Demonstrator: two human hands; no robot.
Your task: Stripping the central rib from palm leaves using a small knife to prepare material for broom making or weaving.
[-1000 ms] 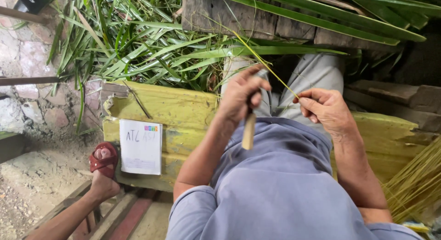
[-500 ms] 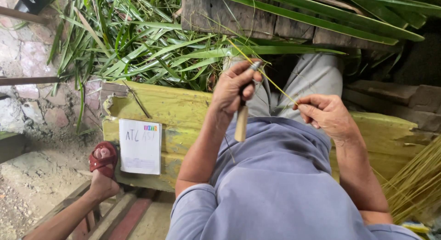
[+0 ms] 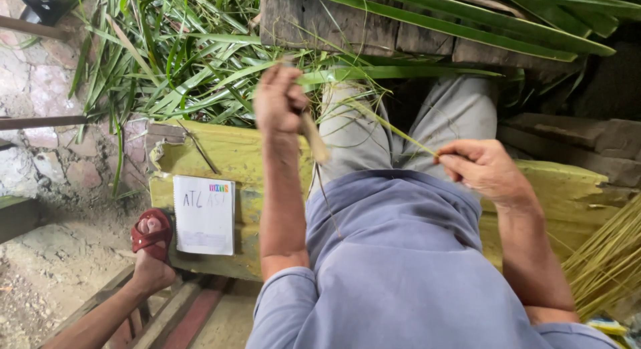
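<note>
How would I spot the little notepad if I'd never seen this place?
Find the long yellow wooden bench across the middle. The notepad leans on its front face toward the left end, just right of a foot in a red sandal. It is the only flat white rectangle, with handwriting and a small coloured patch at its top.

The left hand [image 3: 280, 99] was blurry, so its fingers [image 3: 294, 89] hid most of the wooden-handled tool [image 3: 314, 139]. The bundle of thin sticks [image 3: 604, 269] ran off the right edge.
</note>
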